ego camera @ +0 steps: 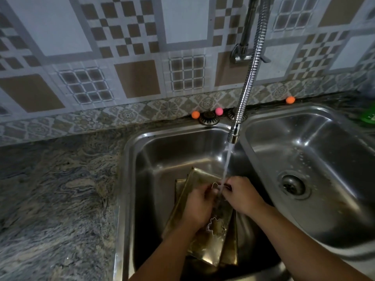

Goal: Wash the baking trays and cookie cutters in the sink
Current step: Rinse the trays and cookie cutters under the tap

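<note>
Both hands were in the left sink basin; left hand and right hand each pinched a side of one thin metal cookie cutter, held right under the water stream from the flexible faucet hose, likely so the flow ran through it while fingers rubbed; a second, flower-shaped cutter lay on the baking trays, which were stacked tilted in the same basin, probably waiting their turn and catching runoff; right basin held nothing I could make out; trays looked still unwashed, judging by the grime.
</note>
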